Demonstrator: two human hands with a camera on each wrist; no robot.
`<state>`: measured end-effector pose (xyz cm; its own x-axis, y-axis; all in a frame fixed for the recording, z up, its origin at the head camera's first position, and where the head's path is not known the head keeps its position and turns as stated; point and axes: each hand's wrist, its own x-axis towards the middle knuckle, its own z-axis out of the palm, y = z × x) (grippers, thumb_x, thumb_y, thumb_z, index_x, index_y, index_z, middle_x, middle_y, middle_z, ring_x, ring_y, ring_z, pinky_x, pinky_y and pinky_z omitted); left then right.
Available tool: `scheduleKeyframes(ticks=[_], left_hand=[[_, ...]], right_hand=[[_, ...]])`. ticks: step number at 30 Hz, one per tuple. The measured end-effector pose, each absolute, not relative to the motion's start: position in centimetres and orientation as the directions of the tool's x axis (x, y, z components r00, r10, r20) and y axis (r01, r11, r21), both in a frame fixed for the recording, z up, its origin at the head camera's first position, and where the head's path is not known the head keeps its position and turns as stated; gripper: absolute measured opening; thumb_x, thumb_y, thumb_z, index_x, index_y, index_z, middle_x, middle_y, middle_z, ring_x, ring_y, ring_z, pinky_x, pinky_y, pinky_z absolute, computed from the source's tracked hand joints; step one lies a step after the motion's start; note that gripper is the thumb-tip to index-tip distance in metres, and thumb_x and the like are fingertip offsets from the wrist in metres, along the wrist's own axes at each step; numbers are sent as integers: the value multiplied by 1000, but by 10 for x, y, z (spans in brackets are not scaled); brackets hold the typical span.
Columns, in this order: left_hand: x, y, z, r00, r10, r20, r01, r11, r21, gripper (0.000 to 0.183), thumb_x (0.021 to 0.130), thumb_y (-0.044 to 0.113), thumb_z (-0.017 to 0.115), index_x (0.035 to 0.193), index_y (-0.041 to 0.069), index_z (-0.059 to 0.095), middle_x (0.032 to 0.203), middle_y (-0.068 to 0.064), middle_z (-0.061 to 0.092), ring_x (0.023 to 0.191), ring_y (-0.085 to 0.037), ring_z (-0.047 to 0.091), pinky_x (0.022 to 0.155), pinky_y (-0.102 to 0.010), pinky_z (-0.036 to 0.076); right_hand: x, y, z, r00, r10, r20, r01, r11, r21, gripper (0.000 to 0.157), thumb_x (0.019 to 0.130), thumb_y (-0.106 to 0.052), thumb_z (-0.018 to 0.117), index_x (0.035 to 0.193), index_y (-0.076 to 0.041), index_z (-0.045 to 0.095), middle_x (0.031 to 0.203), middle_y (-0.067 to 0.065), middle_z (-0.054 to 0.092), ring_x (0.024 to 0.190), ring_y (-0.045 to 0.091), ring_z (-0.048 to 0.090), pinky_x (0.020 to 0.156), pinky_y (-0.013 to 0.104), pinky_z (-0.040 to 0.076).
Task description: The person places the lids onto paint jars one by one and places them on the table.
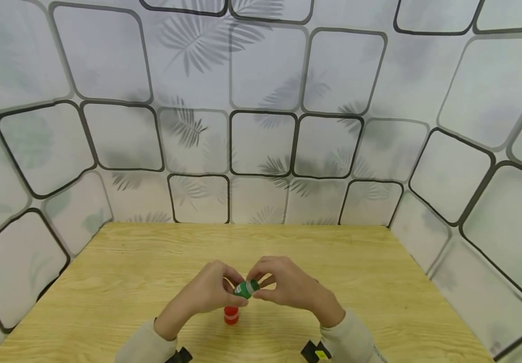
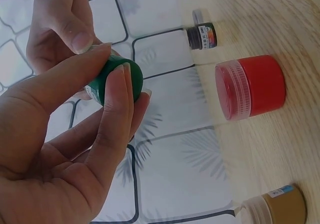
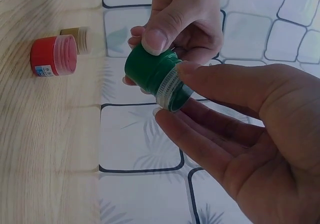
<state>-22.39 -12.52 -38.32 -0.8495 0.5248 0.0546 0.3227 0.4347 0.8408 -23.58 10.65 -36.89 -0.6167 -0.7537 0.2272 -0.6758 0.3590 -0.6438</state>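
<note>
A small green paint jar (image 1: 244, 289) is held tilted above the table between both hands. My left hand (image 1: 213, 287) grips its green body, with thumb and fingers around the base end in the left wrist view. My right hand (image 1: 290, 285) pinches the clear ridged lid (image 3: 170, 90) between thumb and fingertips; the lid sits at the jar's mouth end. Below the left hand, a red paint jar (image 1: 231, 315) with a clear lid stands upright on the table, its top partly hidden by that hand in the head view.
A tan jar (image 2: 285, 206) and a dark jar with a colourful label (image 2: 208, 36) stand on the wooden table (image 1: 152, 252); the hands hide both in the head view. A patterned curtain (image 1: 261, 141) surrounds the table's back and sides.
</note>
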Motion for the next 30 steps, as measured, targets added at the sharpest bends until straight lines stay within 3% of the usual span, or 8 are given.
scheduleKeyframes(ticks=[10, 30], left_hand=[[-224, -124, -386, -841, 537, 63, 337, 428, 839, 21, 80, 10, 88, 98, 2, 79, 94, -8, 78, 76, -16, 72, 64, -27, 61], [-223, -122, -387, -836, 542, 84, 362, 430, 827, 20, 80, 9, 89, 96, 4, 79, 92, -7, 78, 76, -15, 72, 63, -26, 61]], right_hand=[[-235, 105, -371, -596, -766, 241, -700, 349, -624, 21, 92, -5, 77, 112, -6, 72, 106, 7, 70, 98, 15, 72, 80, 15, 59], [-236, 103, -376, -600, -768, 225, -697, 364, -618, 21, 94, -6, 75, 114, -5, 72, 108, 7, 70, 98, 9, 71, 79, 13, 58]])
